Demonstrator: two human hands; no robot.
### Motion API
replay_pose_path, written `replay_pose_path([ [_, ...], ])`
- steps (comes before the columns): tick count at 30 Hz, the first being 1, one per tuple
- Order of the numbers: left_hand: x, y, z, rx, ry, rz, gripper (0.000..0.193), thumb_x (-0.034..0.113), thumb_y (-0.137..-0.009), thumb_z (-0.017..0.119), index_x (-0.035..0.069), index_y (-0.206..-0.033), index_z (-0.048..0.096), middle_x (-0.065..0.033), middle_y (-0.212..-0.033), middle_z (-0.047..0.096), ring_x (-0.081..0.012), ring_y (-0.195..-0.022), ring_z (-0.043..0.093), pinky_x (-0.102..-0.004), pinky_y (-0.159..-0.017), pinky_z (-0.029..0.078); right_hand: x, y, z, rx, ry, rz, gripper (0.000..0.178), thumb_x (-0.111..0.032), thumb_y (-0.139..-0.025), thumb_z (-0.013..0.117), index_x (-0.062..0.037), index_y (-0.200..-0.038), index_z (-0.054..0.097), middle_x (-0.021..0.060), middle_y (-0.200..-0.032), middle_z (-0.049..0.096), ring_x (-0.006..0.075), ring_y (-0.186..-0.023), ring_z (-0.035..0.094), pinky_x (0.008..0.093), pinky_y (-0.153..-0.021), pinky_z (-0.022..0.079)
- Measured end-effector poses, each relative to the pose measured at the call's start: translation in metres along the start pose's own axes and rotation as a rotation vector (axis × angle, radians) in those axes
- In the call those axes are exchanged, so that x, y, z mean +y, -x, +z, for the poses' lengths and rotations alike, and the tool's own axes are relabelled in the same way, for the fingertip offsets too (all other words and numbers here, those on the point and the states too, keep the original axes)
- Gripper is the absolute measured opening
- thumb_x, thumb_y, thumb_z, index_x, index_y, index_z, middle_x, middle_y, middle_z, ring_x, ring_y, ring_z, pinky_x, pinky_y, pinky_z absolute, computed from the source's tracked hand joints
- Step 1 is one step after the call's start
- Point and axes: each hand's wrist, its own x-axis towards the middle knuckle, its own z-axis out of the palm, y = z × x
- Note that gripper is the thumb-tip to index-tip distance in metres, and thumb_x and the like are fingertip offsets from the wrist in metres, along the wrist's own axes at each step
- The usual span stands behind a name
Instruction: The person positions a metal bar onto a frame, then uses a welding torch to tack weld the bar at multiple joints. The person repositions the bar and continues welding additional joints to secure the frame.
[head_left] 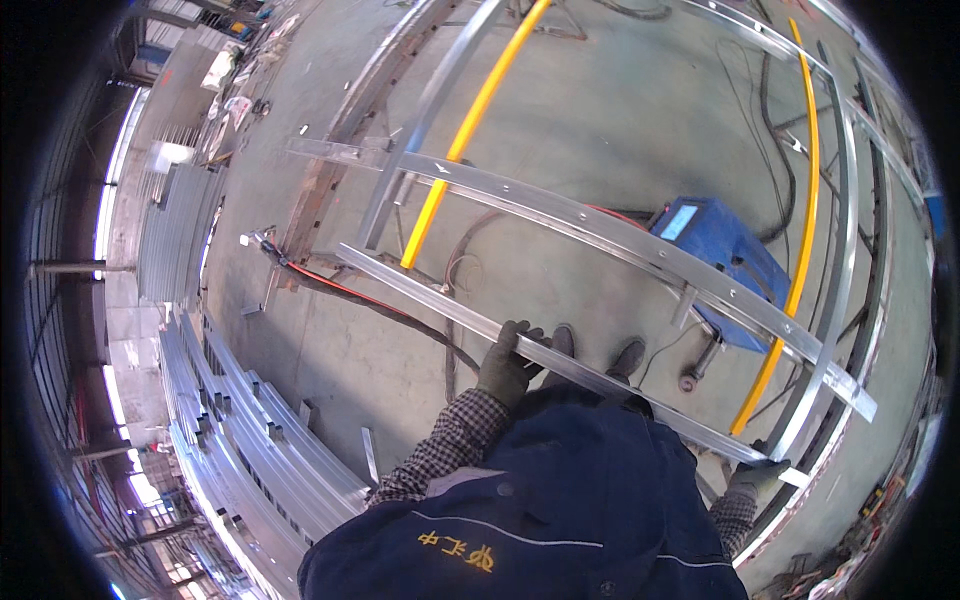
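Note:
A long silvery metal bar runs across in front of my body, sloping from the upper left down to the right. My left hand, in a dark glove, is closed round it left of its middle. My right hand, also gloved, grips the bar close to its right end. Beyond the bar is a metal frame whose drilled cross rail lies roughly parallel to it. A yellow bar crosses this rail on the left, and another yellow bar crosses it on the right.
A blue machine with a small screen stands under the frame, near a grinder-like tool. A black cable with an orange hose trails along the floor. Long metal profiles are stacked at left, beside more piled sheets.

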Motion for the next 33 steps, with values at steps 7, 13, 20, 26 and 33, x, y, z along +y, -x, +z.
replay_pose_path([
  [7,0.019,-0.013,-0.016,-0.052,-0.079,-0.136,0.067,0.054,-0.108,0.063,0.004,-0.151,0.051,-0.0201,-0.145,0.063,-0.0368,-0.134,0.062,-0.0549,-0.117,0.050,0.001,-0.003,0.009,-0.013,-0.051,-0.109,0.078,-0.073,-0.105,0.052,-0.0043,-0.143,0.058,0.0167,-0.118,0.068,0.0306,-0.107,0.068,0.0480,-0.097,0.057],
  [13,0.032,-0.013,-0.001,-0.095,-0.097,-0.154,0.067,0.051,-0.109,0.062,0.002,-0.153,0.048,-0.0219,-0.148,0.061,-0.0380,-0.136,0.061,-0.0554,-0.117,0.051,0.000,-0.010,0.001,-0.057,-0.071,-0.123,0.078,-0.070,-0.106,0.053,-0.0023,-0.145,0.055,0.0176,-0.113,0.069,0.0322,-0.107,0.068,0.0477,-0.101,0.056],
  [20,0.006,-0.050,-0.055,-0.311,-0.564,0.162,0.056,0.048,-0.110,0.062,0.005,-0.145,0.052,-0.0192,-0.139,0.063,-0.0371,-0.133,0.057,-0.0556,-0.119,0.047,0.006,-0.016,0.001,-0.076,-0.102,-0.124,0.078,-0.076,-0.103,0.053,-0.0071,-0.137,0.061,0.0163,-0.112,0.069,0.0340,-0.105,0.066,0.0519,-0.097,0.054],
  [26,0.003,-0.096,-0.086,-0.465,-0.422,0.291,0.049,0.050,-0.103,0.073,0.012,-0.131,0.059,-0.0107,-0.129,0.068,-0.0303,-0.126,0.061,-0.0586,-0.117,0.045,0.007,0.022,-0.004,-0.161,-0.105,-0.056,0.077,-0.067,-0.107,0.055,-0.0047,-0.152,0.044,0.0189,-0.112,0.067,0.0346,-0.091,0.066,0.0517,-0.087,0.060],
  [33,0.027,-0.049,-0.036,-0.070,0.025,-0.133,0.066,0.058,-0.095,0.080,0.006,-0.129,0.059,-0.0147,-0.121,0.069,-0.0339,-0.115,0.067,-0.0583,-0.107,0.056,-0.001,0.038,-0.004,0.044,-0.529,-0.036,0.101,-0.084,-0.099,0.048,-0.0011,-0.157,0.048,0.0178,-0.153,0.057,0.0384,-0.139,0.057,0.0549,-0.120,0.045],
])
